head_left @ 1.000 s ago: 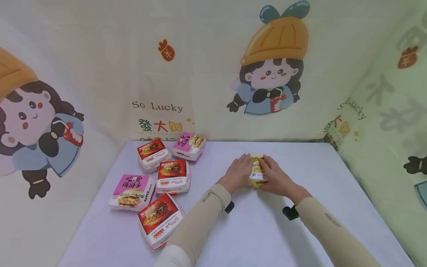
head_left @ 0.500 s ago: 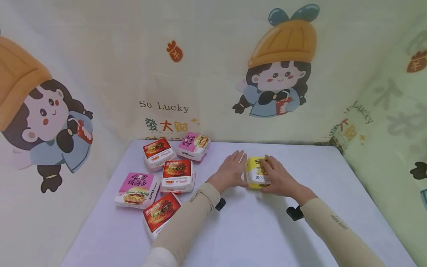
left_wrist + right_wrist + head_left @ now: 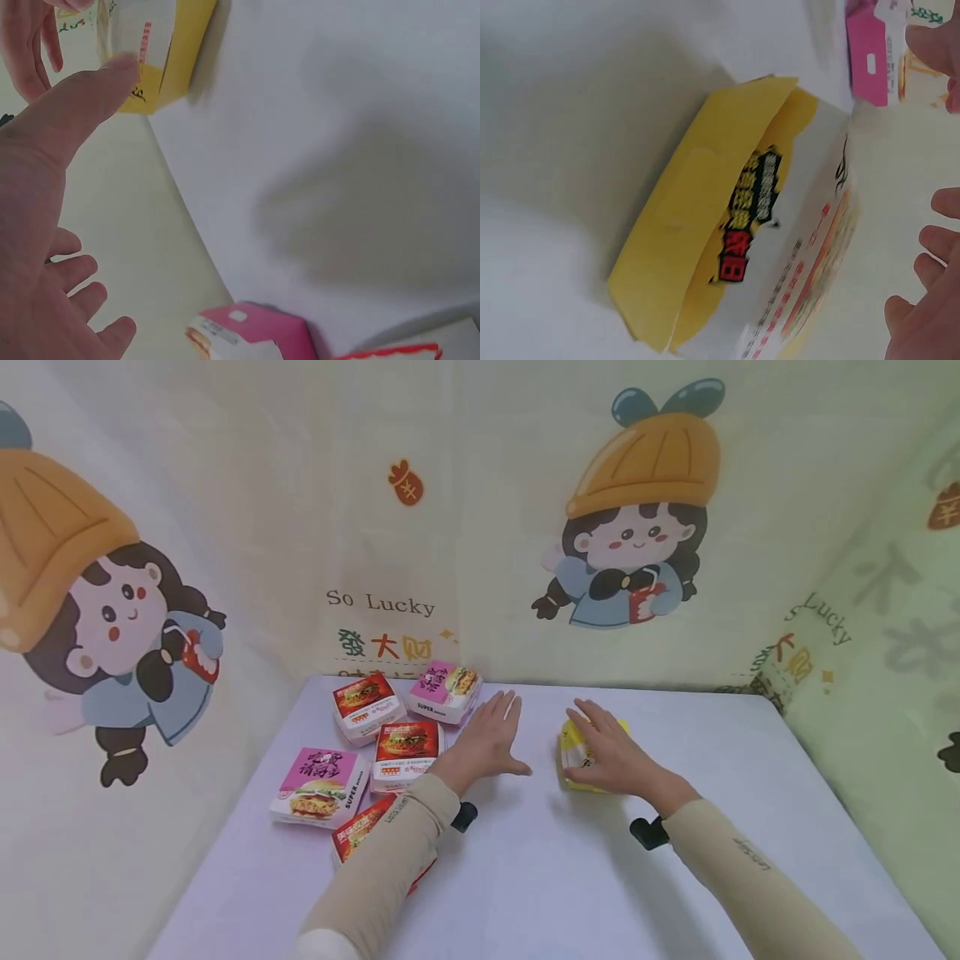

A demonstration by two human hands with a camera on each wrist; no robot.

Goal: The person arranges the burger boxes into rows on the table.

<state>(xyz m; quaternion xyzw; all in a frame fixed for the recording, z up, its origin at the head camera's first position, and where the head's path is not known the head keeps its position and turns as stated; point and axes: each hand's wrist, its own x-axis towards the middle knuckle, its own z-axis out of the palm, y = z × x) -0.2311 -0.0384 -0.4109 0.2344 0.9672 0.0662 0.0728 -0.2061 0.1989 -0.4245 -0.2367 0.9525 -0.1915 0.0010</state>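
A yellow burger box (image 3: 571, 748) sits on the white table right of centre, partly covered by my right hand (image 3: 618, 756) in the head view. That hand's fingers are spread; in the right wrist view they (image 3: 930, 255) stand off to the side of the closed box (image 3: 686, 202), with a gap between. My left hand (image 3: 483, 745) hovers left of the yellow box, fingers straight and thumb stuck out, holding nothing. Nearest to it are a red-topped burger box (image 3: 405, 745) and a pink burger box (image 3: 444, 692).
More burger boxes lie at the left: a red-topped one (image 3: 366, 706) at the back, a pink one (image 3: 318, 785), and a red-topped one (image 3: 354, 833) partly under my left sleeve. A printed cloth (image 3: 480, 527) hangs behind the table (image 3: 525, 877).
Both hands were against the yellow box a second ago. My left hand has let go and moved left; the right hand's fingers have come away from the box. The head view has shifted slightly.
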